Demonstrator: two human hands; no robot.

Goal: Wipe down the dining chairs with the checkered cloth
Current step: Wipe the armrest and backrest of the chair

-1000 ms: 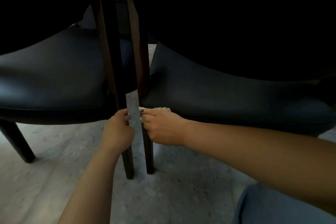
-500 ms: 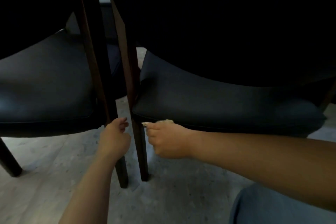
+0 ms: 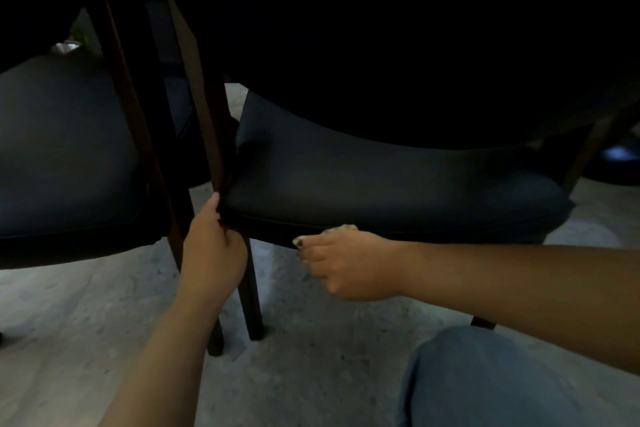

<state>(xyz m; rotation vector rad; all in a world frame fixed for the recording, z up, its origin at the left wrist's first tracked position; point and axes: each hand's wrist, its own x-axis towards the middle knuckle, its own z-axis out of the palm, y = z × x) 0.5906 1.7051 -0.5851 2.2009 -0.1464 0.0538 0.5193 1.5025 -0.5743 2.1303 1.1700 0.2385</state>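
Dark leather seat (image 3: 381,180): your left hand (image 3: 211,253) grips the chair's leg (image 3: 251,295) at the corner; your right (image 3: 349,263) bunches the cloth (image 3: 341,229) (mostly hidden) under the front edge. So small a wad could slip and miss grime.

Two dark chairs stood side by side, the left chair (image 3: 65,156) and the right chair (image 3: 381,184), with only a narrow gap between their wooden legs. The left hand (image 3: 211,253) filled that gap at seat height, gripping the right chair's leg (image 3: 251,295). Open floor (image 3: 311,367) lay below both seats. The right hand (image 3: 349,263) sat just under the right seat's front edge, and a knee (image 3: 485,381) blocked the near right.
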